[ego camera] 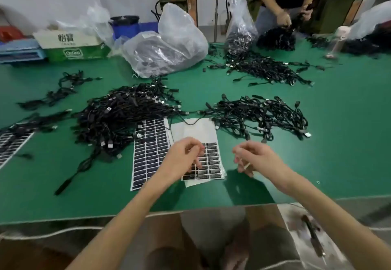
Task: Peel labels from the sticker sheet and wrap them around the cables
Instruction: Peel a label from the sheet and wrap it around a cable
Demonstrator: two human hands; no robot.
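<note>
A partly peeled sticker sheet [212,161] of black labels lies on its white backing in front of me. My left hand [182,159] hovers over the sheet's left part with loosely curled fingers, the fingertips close to the labels, and holds no cable. My right hand [256,157] is just right of the sheet above the mat, fingers curled. A small pale sliver shows at its fingertips; the blur hides what it is. A full sticker sheet [149,153] lies to the left. One cable pile [118,117] sits behind it, and another cable pile [260,115] lies to the right.
The green mat [338,142] covers the table, whose front edge runs below my forearms. More cables [262,66], plastic bags [169,45] and a carton [72,45] sit at the back. Another person [283,0] stands at the far right. A third sheet [10,144] lies at the left edge.
</note>
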